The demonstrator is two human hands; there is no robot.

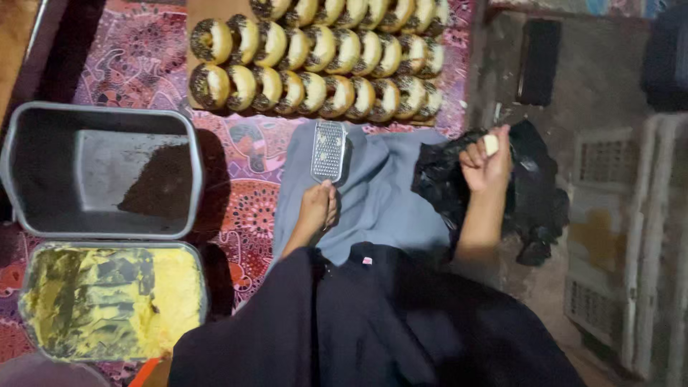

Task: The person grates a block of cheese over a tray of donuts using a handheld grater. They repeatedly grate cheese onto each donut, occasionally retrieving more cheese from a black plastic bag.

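Observation:
My left hand (pixel 317 208) grips the handle of a flat metal grater (pixel 329 150), which points away from me over a grey-blue cloth (pixel 383 193). My right hand (pixel 486 163) is closed around a small pale block (pixel 491 144) and hovers above a crumpled black plastic bag (pixel 534 201). Beyond the grater, rows of round pastries with dark sprinkled tops (pixel 322 64) lie on a board. My dark sleeves and lap fill the bottom of the view.
At left, a grey metal tray (pixel 14 172) holds a heap of dark sprinkles (pixel 161 190). Below it sits a foil-lined tray with yellow grated shreds (pixel 168 290). A patterned mat (pixel 136 57) covers the floor. White plastic crates (pixel 616 236) stand at right.

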